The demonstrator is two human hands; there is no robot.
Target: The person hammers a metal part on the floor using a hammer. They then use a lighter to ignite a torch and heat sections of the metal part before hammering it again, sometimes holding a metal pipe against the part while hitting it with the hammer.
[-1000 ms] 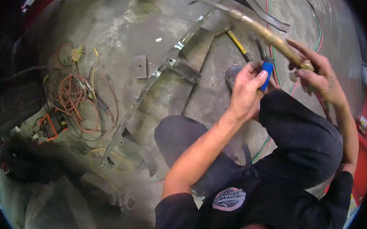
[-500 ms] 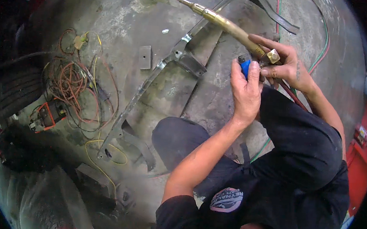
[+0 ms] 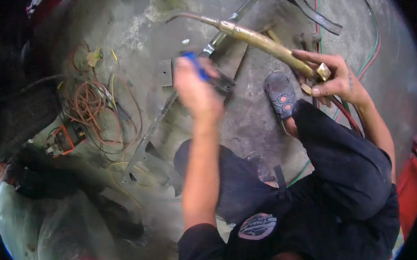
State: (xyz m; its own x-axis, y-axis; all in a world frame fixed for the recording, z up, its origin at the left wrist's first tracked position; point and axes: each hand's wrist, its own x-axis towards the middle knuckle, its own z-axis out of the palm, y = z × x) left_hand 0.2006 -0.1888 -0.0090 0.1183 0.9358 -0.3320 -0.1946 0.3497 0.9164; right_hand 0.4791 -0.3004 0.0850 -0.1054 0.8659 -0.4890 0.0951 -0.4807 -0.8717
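Head view: a brass torch (image 3: 258,41) lies in the right hand (image 3: 335,78), whose fingers are closed around its rear end near the valves. From those fingers the torch body extends leftward and slightly upward, ending in a thin bent tip (image 3: 192,16) that is blurred at its far end. A square-faced brass knob (image 3: 324,71) sits between the thumb and the index finger, and a ribbed brass knob (image 3: 306,89) sits just beside the thumb tip. Dark red hose (image 3: 349,115) runs from below the same fingers toward the right forearm. The left hand (image 3: 195,88) is well apart from the right, below the torch tip; its fingers are folded around a blue handheld object (image 3: 195,65). Motion blur covers this hand, and the exact finger placement cannot be determined. Beneath the left fingers, a long metal rail (image 3: 157,119) crosses the concrete floor (image 3: 128,28) diagonally, with a bracket (image 3: 223,85) to the right of them. A flat plate with a hole (image 3: 167,74) lies just left of the left fingers; farther left are tangled cords (image 3: 87,104) and an orange-trimmed device (image 3: 68,137). A shoe (image 3: 280,94) stands below and left of the right fingers. Beyond those fingers, up and to the right, thin red and green hoses (image 3: 373,50) curve across the floor.
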